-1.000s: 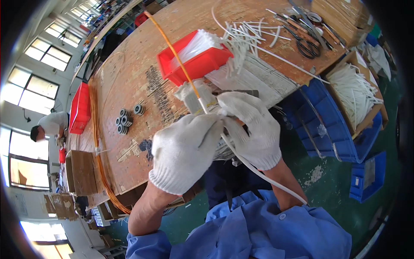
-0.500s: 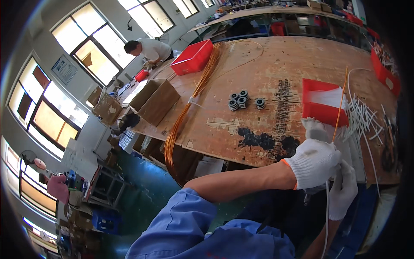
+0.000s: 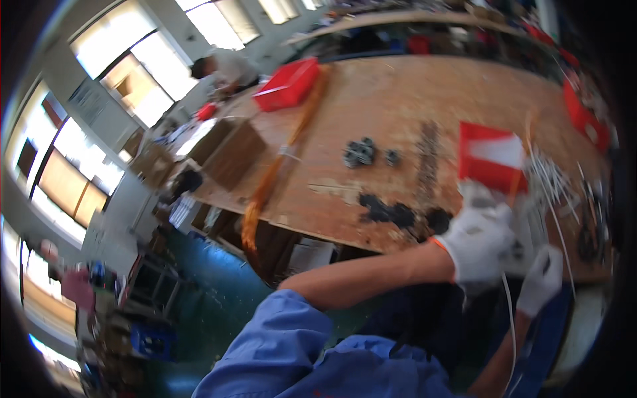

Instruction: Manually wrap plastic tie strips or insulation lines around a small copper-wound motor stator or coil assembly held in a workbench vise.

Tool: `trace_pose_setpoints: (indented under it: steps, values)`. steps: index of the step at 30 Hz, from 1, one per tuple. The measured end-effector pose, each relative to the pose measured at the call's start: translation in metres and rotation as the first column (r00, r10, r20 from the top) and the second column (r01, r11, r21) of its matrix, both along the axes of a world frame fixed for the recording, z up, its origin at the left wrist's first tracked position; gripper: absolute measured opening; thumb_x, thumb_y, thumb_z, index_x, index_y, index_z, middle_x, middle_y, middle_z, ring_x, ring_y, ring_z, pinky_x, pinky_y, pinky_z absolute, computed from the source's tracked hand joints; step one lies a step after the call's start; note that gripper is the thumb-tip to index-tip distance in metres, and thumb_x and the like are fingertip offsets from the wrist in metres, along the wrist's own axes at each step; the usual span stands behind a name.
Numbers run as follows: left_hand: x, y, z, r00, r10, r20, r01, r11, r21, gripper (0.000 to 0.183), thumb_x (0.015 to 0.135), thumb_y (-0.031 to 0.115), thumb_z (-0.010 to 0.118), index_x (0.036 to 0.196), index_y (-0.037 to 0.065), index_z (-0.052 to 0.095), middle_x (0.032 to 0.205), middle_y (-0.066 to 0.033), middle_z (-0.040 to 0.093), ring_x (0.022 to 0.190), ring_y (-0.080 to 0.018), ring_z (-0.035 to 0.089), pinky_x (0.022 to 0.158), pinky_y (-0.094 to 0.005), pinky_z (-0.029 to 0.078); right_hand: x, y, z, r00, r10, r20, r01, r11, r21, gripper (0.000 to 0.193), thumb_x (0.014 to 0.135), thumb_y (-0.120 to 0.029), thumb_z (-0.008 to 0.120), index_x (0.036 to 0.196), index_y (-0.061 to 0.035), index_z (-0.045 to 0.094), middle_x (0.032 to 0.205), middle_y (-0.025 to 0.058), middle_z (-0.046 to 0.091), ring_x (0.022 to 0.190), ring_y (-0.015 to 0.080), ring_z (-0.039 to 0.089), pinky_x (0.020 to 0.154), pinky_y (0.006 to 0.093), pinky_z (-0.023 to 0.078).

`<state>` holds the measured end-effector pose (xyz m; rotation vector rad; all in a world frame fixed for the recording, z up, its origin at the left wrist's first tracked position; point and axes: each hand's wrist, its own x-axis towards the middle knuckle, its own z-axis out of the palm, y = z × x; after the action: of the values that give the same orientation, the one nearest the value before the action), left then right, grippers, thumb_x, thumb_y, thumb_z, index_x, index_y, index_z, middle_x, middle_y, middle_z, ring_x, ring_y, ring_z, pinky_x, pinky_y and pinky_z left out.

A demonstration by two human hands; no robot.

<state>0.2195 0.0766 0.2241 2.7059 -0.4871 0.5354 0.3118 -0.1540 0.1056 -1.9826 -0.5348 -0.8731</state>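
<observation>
The work looks to be in the middle. Both hands are in white gloves at the near edge of the counter (image 3: 411, 93). The left hand (image 3: 479, 247) is closed around thin white cords (image 3: 507, 298), and one cord hangs down from it toward the person's lap. The right hand (image 3: 543, 278) is just beside and a little below it; the picture is blurred, so I cannot tell whether it grips the cord or only touches it. Just beyond the hands stands a red bin (image 3: 492, 156) with white pieces, and more loose white cords (image 3: 554, 176) lie to the right of it, so much material seems not yet handled. Small black rings (image 3: 361, 152) lie far to the left.
</observation>
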Motion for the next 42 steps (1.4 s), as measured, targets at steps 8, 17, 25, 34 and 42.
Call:
trace_pose_setpoints:
  steps: [8,17,25,34,42]
  values:
    - [0.007,0.029,-0.009,0.981,-0.07,-0.181,-0.01,0.913,-0.408,0.051,0.103,0.019,0.075,0.15,0.002,0.061,0.121,-0.0112,0.069,0.108,-0.0183,0.07,0.089,-0.0341,0.06,-0.101,0.019,-0.001,0.921,0.177,-0.348,-0.175,0.984,0.036,0.08,0.093,-0.019,0.084,0.161,-0.0026,0.046,0.123,0.0157,0.069,0.094,0.0256,0.07,0.084,0.0365,0.062]
    - [0.058,0.01,0.019,0.714,0.191,-0.673,-0.181,0.98,0.086,0.056,0.102,0.057,0.063,0.105,0.003,0.078,0.09,-0.0221,0.074,0.087,-0.0278,0.075,0.079,-0.041,0.058,-0.112,0.069,-0.002,0.737,0.672,0.074,-0.424,0.374,0.825,0.059,0.116,-0.046,0.049,0.144,0.0052,0.057,0.111,0.0193,0.071,0.093,0.0271,0.071,0.083,0.037,0.06]
    - [0.078,0.052,-0.032,0.98,-0.118,-0.161,0.144,0.976,0.165,0.024,0.096,0.023,0.058,0.09,0.003,0.069,0.081,-0.0203,0.07,0.074,-0.0405,0.072,0.068,-0.0464,0.058,-0.107,0.081,0.032,0.5,0.851,0.16,-0.088,-0.134,0.987,0.062,0.12,-0.049,0.034,0.073,-0.0097,0.045,0.064,0.0016,0.04,0.06,0.0162,0.04,0.053,0.0324,0.033]
    - [0.035,0.054,-0.031,0.946,-0.032,-0.322,-0.08,0.941,-0.328,0.047,0.107,0.04,0.055,0.127,0.001,0.07,0.108,-0.0221,0.073,0.098,-0.0353,0.072,0.087,-0.0448,0.056,-0.139,0.104,-0.002,0.706,0.698,0.121,-0.416,0.271,0.868,0.052,0.116,-0.048,0.046,0.083,-0.0091,0.055,0.083,0.0088,0.056,0.078,0.0237,0.057,0.063,0.0327,0.051]
    - [0.006,0.029,-0.059,0.991,-0.094,-0.1,0.077,0.983,-0.166,0.053,0.079,0.023,0.085,0.126,0.005,0.069,0.135,-0.0197,0.064,0.127,-0.0381,0.06,0.109,-0.0489,0.048,-0.156,0.098,-0.011,0.723,0.691,-0.018,-0.428,0.467,0.774,0.046,0.115,-0.042,0.053,0.09,-0.0052,0.066,0.108,0.0153,0.071,0.116,0.0358,0.066,0.101,0.0473,0.054]
